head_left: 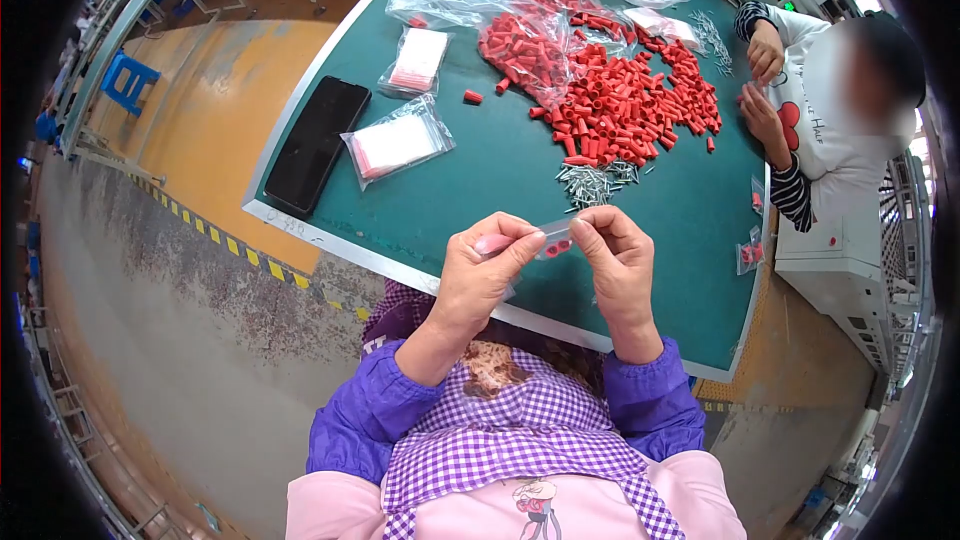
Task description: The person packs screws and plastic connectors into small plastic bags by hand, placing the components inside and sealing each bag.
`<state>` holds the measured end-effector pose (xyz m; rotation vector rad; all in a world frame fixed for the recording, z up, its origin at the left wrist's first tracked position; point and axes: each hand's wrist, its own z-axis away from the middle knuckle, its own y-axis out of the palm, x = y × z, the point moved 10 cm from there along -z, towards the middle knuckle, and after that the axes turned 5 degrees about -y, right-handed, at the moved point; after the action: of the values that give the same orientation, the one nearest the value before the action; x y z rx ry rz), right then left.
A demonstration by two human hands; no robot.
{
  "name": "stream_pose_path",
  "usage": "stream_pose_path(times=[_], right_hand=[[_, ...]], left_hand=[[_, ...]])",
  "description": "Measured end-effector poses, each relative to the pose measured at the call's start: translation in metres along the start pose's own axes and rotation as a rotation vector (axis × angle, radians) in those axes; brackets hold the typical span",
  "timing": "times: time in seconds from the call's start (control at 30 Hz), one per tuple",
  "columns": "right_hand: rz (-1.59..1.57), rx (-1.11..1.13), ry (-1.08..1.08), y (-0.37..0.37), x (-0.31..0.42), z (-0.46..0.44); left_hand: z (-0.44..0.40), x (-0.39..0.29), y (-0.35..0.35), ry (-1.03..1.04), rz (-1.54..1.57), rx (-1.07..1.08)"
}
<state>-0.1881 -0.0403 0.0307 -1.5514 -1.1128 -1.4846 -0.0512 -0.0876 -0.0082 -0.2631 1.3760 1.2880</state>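
Both hands hold a small clear plastic bag with red pieces inside, above the front edge of the green table. My left hand pinches its left side, and something pink shows between those fingers. At the bag's right side, my right hand grips the edge between thumb and fingers. Just beyond the hands lies a small heap of metal screws. Behind it spreads a large pile of red plastic caps, partly under clear plastic.
A black phone and two packs of small bags lie at the left of the green table. Across the right edge, a co-worker's hands are close together. Small filled bags lie near that edge.
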Motion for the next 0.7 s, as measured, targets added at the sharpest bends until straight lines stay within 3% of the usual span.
stream_pose_path(times=[0.1,0.27,0.4,0.47,0.5,0.57,0.6,0.67,0.7], right_hand=[[0.009,-0.011,-0.052,-0.004,0.002,0.001],[0.179,0.061,-0.119,0.003,0.012,0.008],[0.282,0.038,-0.115,0.000,0.008,0.019],[0.243,0.018,-0.109,-0.006,0.007,0.022],[0.281,-0.043,-0.125,-0.015,0.012,0.022],[0.440,-0.155,-0.214,-0.041,0.036,0.022],[0.432,-0.273,-0.199,-0.065,0.039,0.023],[0.947,-0.448,-0.365,-0.098,0.081,0.028],[1.053,-0.481,-0.425,-0.106,0.096,0.028]], left_hand=[[-0.001,0.003,0.004,-0.048,-0.007,0.039],[-0.004,0.003,0.013,0.127,-0.014,0.080],[0.003,0.004,0.013,0.144,-0.119,0.086],[0.003,0.028,0.013,-0.162,-0.126,0.106],[0.002,0.029,0.014,-0.164,-0.128,0.107],[-0.003,0.029,0.023,-0.189,0.379,0.178],[-0.006,0.030,0.020,-0.188,0.379,0.176],[-0.011,0.032,0.016,-0.185,0.518,0.201],[-0.011,0.030,0.016,-0.177,0.551,0.211]])
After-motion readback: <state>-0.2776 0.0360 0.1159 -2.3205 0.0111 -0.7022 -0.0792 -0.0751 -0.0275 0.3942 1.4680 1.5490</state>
